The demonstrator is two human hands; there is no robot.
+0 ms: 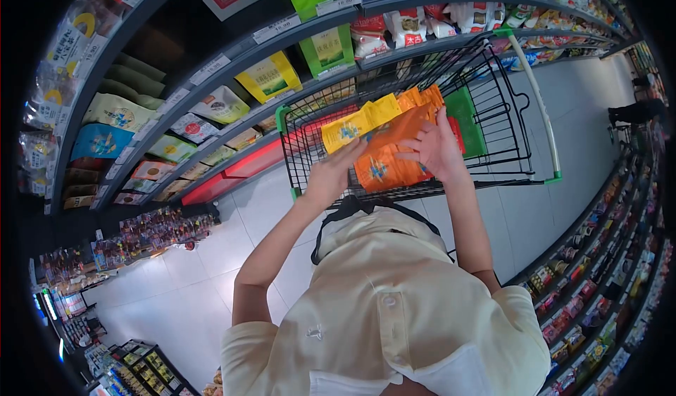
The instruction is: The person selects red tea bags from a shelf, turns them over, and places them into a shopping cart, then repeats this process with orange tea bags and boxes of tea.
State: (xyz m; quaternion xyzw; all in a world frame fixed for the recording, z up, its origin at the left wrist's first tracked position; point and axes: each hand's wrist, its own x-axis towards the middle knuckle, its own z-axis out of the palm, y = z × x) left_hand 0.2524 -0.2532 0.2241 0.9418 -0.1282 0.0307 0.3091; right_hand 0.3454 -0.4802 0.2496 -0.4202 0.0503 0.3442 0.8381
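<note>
Over the black wire shopping cart (503,100), both hands are at a group of bright packets. My left hand (338,171) lies at the near left edge of the packets, fingers stretched towards the yellow packet (359,121). My right hand (440,146) is beside the orange packets (384,167), its palm partly showing and its fingers spread. A darker orange packet (400,130) lies between the two hands, touching or very near the right fingers. Whether either hand bears its weight cannot be made out.
Shelves with bagged goods and a green packet (327,49) run along the far and left sides. The cart has a pale handle (536,107) at its right end. More stocked shelves (598,276) curve along the right. A person in dark clothing (637,112) is at the far right.
</note>
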